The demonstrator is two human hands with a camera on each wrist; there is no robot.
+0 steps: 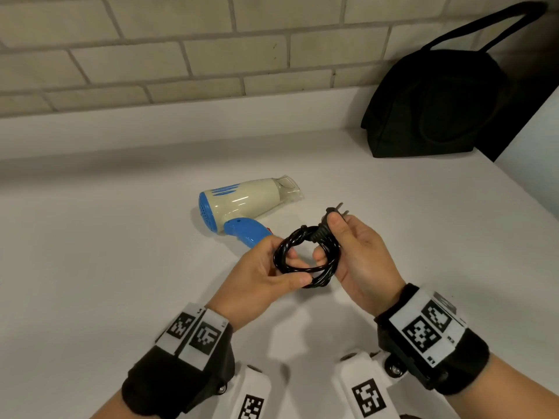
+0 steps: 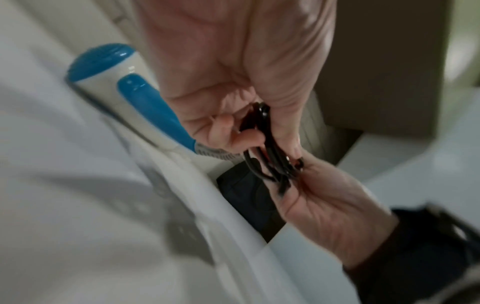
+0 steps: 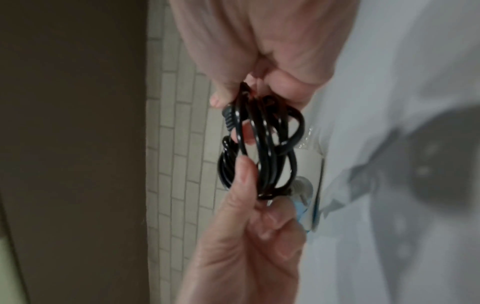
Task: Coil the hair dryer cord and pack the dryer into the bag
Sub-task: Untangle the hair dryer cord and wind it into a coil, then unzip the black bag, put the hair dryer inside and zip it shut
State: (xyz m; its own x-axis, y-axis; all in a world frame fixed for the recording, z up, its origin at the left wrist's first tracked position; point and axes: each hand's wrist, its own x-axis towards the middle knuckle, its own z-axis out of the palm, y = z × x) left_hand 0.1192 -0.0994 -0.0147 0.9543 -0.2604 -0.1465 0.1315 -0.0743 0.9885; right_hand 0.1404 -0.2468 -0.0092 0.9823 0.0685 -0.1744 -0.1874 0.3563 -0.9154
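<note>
home bathroom (probably) | tiled wall (image 1: pixel 211 60) | white counter (image 1: pixel 106 267)

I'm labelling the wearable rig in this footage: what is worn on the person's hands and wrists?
The left hand and right hand are bare, with no gloves. Each wrist wears a black cuff carrying white panels printed with black square fiducial markers. White marker-tagged camera housings sit beneath the wrists.

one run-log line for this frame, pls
phase: coiling | cord: looped, off the table | left hand: grip on coil | right hand: grip at plug | dryer: lying on counter | bag: by wall
</note>
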